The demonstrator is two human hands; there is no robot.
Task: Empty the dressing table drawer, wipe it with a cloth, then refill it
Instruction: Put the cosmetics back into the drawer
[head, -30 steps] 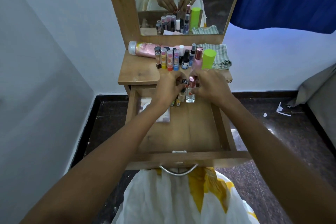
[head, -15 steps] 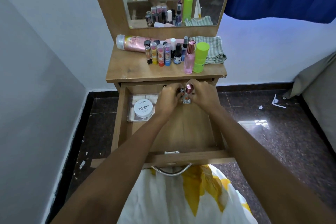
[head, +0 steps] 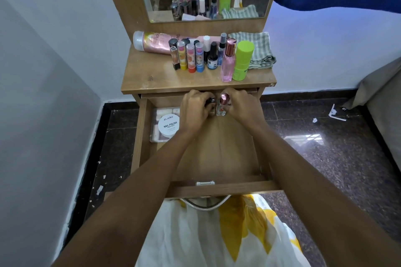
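My left hand (head: 195,107) and right hand (head: 239,106) meet at the back of the open drawer (head: 217,154). The right curls round a clear bottle (head: 221,109) with a rose cap. The left grips a dark-capped bottle (head: 211,100) just beside it. A white tub (head: 168,125) sits at the drawer's back left. The cloth (head: 258,50) lies on the tabletop (head: 152,78) above the drawer, far right.
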